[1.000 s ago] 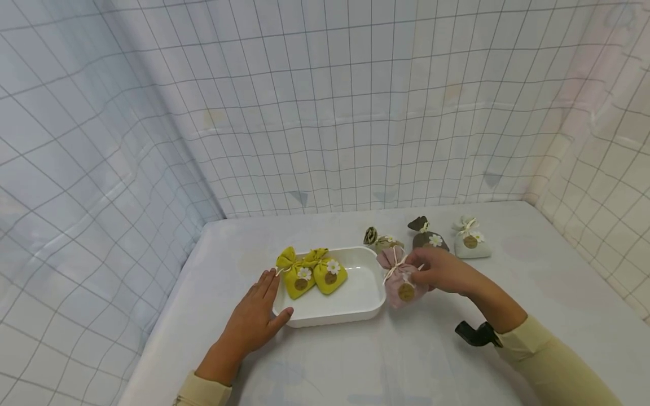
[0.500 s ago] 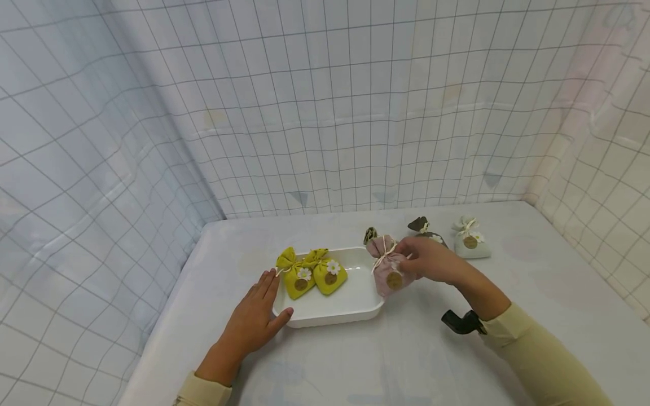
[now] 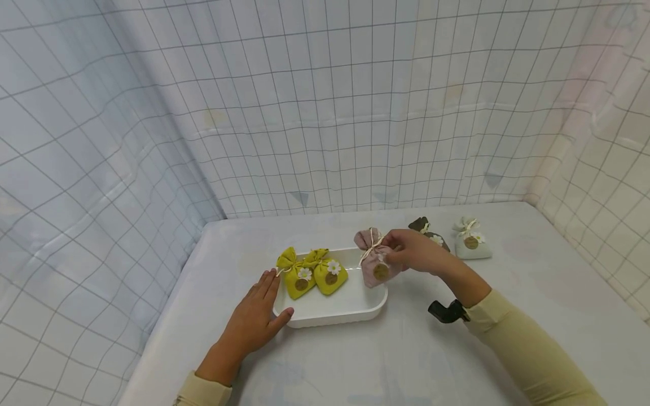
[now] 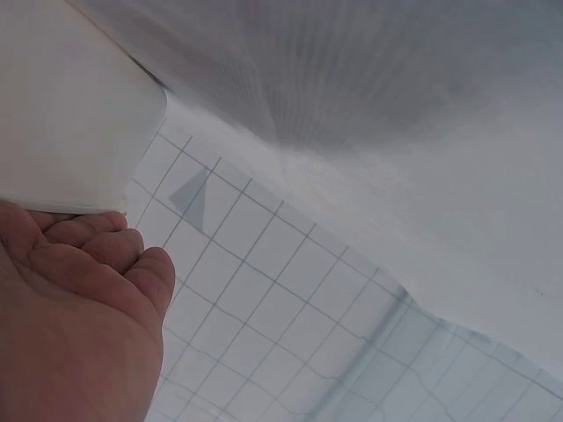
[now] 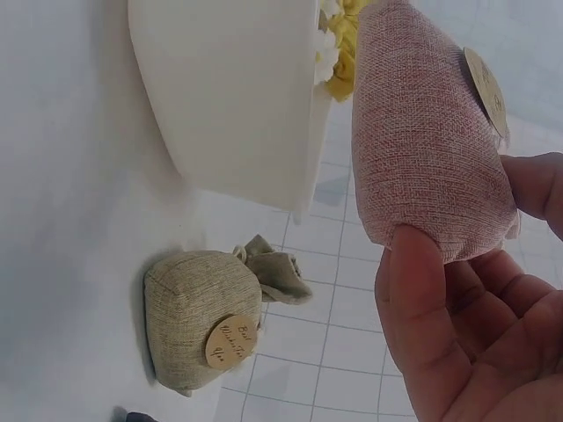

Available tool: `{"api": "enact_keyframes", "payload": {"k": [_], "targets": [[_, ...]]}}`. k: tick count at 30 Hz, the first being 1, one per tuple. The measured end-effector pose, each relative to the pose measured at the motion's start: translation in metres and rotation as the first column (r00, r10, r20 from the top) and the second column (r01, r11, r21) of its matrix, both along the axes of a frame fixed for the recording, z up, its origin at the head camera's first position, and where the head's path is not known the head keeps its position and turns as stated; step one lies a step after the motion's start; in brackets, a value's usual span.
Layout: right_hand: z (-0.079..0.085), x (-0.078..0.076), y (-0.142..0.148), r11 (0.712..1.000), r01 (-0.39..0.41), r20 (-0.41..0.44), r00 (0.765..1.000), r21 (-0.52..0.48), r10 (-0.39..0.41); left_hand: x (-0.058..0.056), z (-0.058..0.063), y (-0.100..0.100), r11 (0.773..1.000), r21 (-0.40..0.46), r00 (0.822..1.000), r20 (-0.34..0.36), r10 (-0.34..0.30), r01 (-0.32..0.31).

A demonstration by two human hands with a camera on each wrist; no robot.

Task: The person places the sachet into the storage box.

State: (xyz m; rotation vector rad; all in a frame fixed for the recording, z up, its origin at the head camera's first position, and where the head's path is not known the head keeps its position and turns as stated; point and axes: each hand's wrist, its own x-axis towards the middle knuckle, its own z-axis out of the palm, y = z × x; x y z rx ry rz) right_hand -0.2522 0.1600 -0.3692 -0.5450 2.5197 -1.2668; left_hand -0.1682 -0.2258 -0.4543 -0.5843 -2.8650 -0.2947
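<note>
My right hand [image 3: 418,251] pinches a pink drawstring pouch [image 3: 377,268] between thumb and fingers, holding it above the right end of a white tray [image 3: 330,318]. In the right wrist view the pink pouch [image 5: 431,132] is raised beside the tray's wall, a round tag on its side. Two yellow pouches [image 3: 299,282] with white flowers and round tags lie together in the tray's left half. My left hand [image 3: 251,318] rests at the tray's left end, fingers extended along the rim and thumb at the front corner. The left wrist view shows its fingertips [image 4: 154,268] by the tray edge.
Behind the right hand are a dark brown pouch [image 3: 437,239] and a pale grey pouch [image 3: 472,245] on the white table. A khaki pouch [image 5: 207,316] on the table shows in the right wrist view. Grid-patterned cloth [image 3: 330,113] hangs behind and at both sides.
My right hand has carried the pink pouch leftward and slightly back, from beside the tray's right end to over it. The khaki pouch has become hidden in the head view. My left hand stays put.
</note>
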Motion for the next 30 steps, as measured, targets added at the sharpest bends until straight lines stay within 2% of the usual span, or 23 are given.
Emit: {"api": "enact_keyframes", "payload": {"k": [11,30], "targets": [[0.005,-0.006,-0.019,1.000,-0.012,-0.036,0.999,0.018,0.013,0.001,0.001,-0.001,1.000,0.007,1.000,0.003,-0.002,0.002],[0.003,-0.026,-0.041,0.999,-0.045,0.037,0.998,0.025,0.044,0.001,0.002,0.000,1.000,0.008,1.000,0.006,-0.002,0.002]]}}
